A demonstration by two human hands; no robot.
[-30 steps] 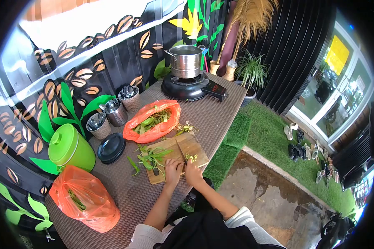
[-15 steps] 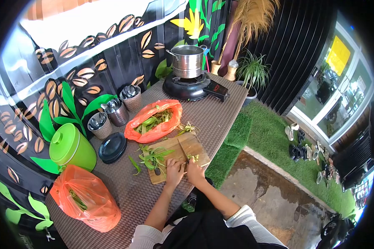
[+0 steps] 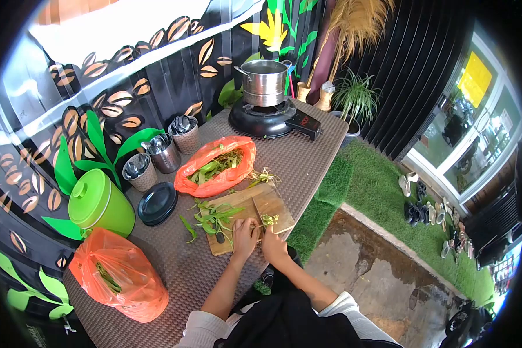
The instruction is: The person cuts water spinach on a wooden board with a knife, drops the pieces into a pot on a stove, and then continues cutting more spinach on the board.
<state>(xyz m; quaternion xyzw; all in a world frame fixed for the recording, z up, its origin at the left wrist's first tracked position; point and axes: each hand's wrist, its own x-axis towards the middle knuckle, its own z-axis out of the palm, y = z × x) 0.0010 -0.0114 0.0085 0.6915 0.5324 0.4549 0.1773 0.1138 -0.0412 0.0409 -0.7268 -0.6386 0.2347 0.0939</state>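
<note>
My right hand [image 3: 274,246] is closed round the handle of a knife [image 3: 257,210], whose blade points away over the wooden cutting board [image 3: 228,247]. Close beside it on the left, my left hand [image 3: 245,236] presses green stems to the board with its fingers bent together. Small cut pieces [image 3: 269,220] lie right of the blade. Long green leaves [image 3: 214,217] spread over the board's left part. Beyond the board, an open orange bag [image 3: 242,176] holds more greens, and loose stems [image 3: 263,176] lie next to it.
A pot [image 3: 263,86] stands on a black portable stove [image 3: 255,126] at the far end. Along the left are cutlery holders [image 3: 167,156], dark plates [image 3: 157,204], a green lidded container [image 3: 104,203] and a second orange bag [image 3: 134,284]. The table edge [image 3: 314,191] runs along the right.
The view has shifted slightly. Both hands remain at the board with the knife between them, and more of the cut pieces shows beside the blade.
</note>
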